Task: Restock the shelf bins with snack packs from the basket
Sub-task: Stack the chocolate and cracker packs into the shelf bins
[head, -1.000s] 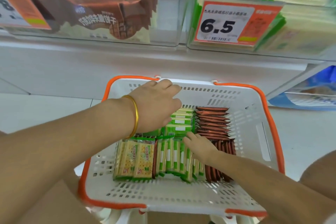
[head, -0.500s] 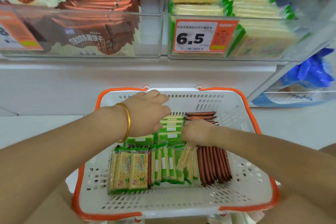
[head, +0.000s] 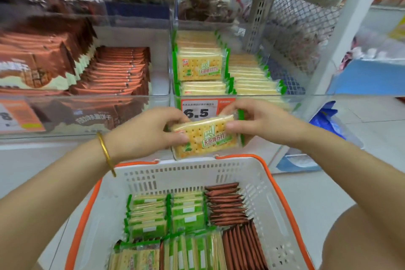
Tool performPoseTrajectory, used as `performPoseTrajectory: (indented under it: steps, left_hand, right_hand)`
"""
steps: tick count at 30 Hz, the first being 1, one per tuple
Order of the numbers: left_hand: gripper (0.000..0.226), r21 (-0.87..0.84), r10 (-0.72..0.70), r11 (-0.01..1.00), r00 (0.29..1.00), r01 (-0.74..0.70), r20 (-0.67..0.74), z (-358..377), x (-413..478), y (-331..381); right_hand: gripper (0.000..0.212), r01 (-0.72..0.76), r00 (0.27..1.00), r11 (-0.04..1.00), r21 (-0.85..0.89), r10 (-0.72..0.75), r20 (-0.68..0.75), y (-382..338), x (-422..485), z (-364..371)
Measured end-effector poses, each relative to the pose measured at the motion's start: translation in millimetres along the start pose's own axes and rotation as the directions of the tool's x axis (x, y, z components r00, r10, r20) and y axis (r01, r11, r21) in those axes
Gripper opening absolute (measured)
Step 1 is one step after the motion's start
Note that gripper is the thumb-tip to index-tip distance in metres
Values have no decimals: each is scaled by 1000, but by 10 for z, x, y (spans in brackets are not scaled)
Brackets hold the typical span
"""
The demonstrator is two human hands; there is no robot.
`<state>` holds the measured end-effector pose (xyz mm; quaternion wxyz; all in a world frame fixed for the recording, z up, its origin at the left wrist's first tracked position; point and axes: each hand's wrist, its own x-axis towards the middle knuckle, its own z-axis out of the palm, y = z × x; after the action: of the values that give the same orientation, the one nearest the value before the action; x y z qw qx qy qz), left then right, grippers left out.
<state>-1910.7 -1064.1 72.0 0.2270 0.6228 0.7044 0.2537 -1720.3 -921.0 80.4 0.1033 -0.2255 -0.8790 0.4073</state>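
Both hands are raised in front of the shelf, just above the far rim of the basket [head: 186, 175], holding a small stack of green-edged cracker packs [head: 203, 136] between them. The left hand [head: 149, 131] grips the left end of the stack, thumb on the printed top face and fingers curled round the far edge. The right hand [head: 260, 122] pinches the right end, thumb on top and fingers bent over the far side. How many packs are in the stack cannot be told. The stack is tilted with its label facing up, and it sits right in front of the orange price tag [head: 197, 109] marked 6.5 on the front of the clear right bin [head: 258, 95]. That bin already has rows of the same yellow-and-green crackers [head: 199, 65], with open room at its far right. The clear left bin [head: 160, 76] beside it holds brown snack packs [head: 116, 70] stacked on edge. A gold bangle [head: 106, 153] circles the left wrist. Near the person, the white basket with orange trim holds more green packs [head: 149, 215] on its left and middle, and brown packs [head: 228, 204] along its right side. A blue plastic bag [head: 326, 118] lies on the floor to the right of the shelf.
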Motion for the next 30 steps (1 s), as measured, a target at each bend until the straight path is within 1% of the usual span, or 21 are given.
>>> performPoseTrajectory:
  steps: [1,2,3,4,5,6,7,8,9,10,11,13,15,16,19,21,24,27,30]
  left_hand:
    - [18,-45,11,999,999,-13,-50,-34,-9,41]
    - [22,-55,18,998,994,-25,-111,-55,-15,83]
    - [30,-40,28,999,981,-36,-194,-65,-20,110]
    - [39,-26,49,998,952,-59,-301,-73,-24,137]
    - [46,-8,85,995,907,-97,-413,-90,-23,159]
    - [52,55,149,989,850,-140,-505,-110,-16,168]
    - [55,172,226,973,801,-156,-554,-127,-5,166]
    - [56,300,295,943,771,-141,-565,-139,15,137]
    - [57,402,341,909,758,-115,-556,-138,36,92]
    - [56,464,363,881,763,-93,-535,-120,59,43]
    - [56,498,369,863,777,-82,-511,-96,77,6]
    - [57,539,360,841,804,-59,-473,-31,117,-54]
    - [58,565,345,824,827,-41,-443,8,147,-92]
    - [59,565,332,824,836,-32,-437,13,159,-104]
    - [60,570,308,822,853,-15,-421,37,165,-134]
    - [60,578,298,816,865,-12,-403,48,159,-148]
    - [60,596,288,803,879,-6,-380,52,166,-167]
    - [59,594,260,804,893,9,-366,60,178,-164]
    - [54,585,271,811,878,12,-394,71,175,-161]
  right_hand:
    - [21,5,999,1000,20,-5,-41,-48,-16,-45]
    - [23,12,997,1000,25,-10,-77,-100,-27,-99]
    - [23,16,994,1000,23,-14,-110,-142,-26,-169]
    - [22,22,989,999,28,-18,-148,-191,-13,-252]
    - [21,31,980,997,66,-17,-198,-216,22,-349]
    - [19,37,966,990,134,-1,-258,-240,66,-444]
    - [18,37,945,979,200,31,-326,-234,135,-537]
    - [19,34,917,972,232,62,-395,-226,218,-604]
    - [21,23,887,977,214,79,-456,-198,324,-649]
    - [25,1,865,985,171,85,-495,-158,449,-667]
    - [27,-14,855,992,126,77,-512,-122,579,-657]
    - [26,-33,864,995,96,76,-498,-60,834,-594]
    - [27,-72,882,995,76,99,-460,4,1042,-509]
    - [29,-98,885,995,26,100,-454,22,1109,-463]
    - [37,-171,861,971,-166,65,-505,52,1207,-348]
    - [41,-195,838,954,-227,42,-544,52,1232,-296]
    - [45,-235,836,930,-283,45,-547,12,1253,-260]
    - [49,-234,842,933,-273,54,-537,-3,1239,-253]
    - [55,-267,822,910,-318,43,-568,-29,1141,-283]
